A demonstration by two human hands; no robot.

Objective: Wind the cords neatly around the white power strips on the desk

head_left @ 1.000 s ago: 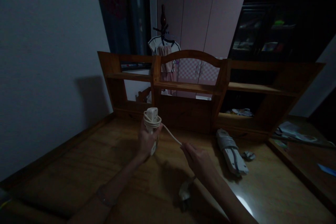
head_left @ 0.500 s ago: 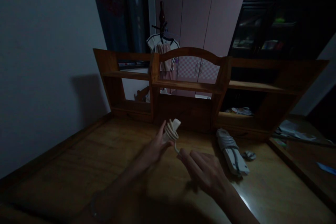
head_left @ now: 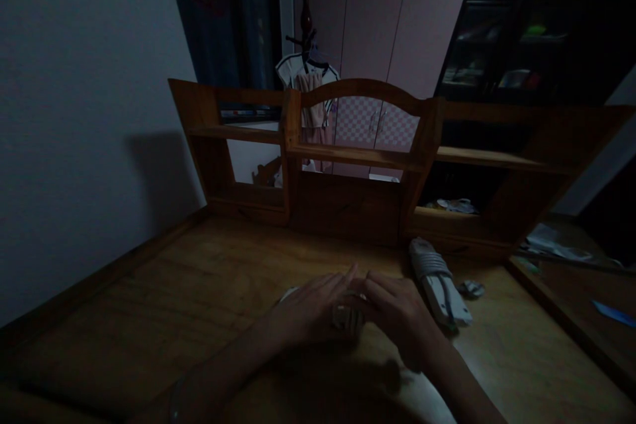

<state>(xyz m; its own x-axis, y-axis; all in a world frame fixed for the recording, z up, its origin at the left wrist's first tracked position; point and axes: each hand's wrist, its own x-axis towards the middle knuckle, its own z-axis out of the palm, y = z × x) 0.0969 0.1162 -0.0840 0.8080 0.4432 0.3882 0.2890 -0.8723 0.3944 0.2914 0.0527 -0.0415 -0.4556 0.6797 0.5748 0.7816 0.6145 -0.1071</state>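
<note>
A second ago our left hand (head_left: 311, 311) held the white power strip (head_left: 346, 319) upright above the table (head_left: 199, 285), and a loose run of cord stretched across to our right hand (head_left: 397, 311). Now both hands have come down together, and the strip lies low on the table between them, near the middle and mostly covered. No loose cord shows any more, so the slack seems to be taken up. The left fingers (head_left: 342, 278) lie stretched almost flat over the strip. The right fingers (head_left: 378, 281) bend over its right end, and the fingertips of the two hands nearly meet. The dim light hides whether either hand truly grips it, so we cannot tell. Just to the right lies a second strip (head_left: 440, 281), wrapped in its own cord and untouched. The wooden shelf unit (head_left: 348, 159) stands along the far edge.
</note>
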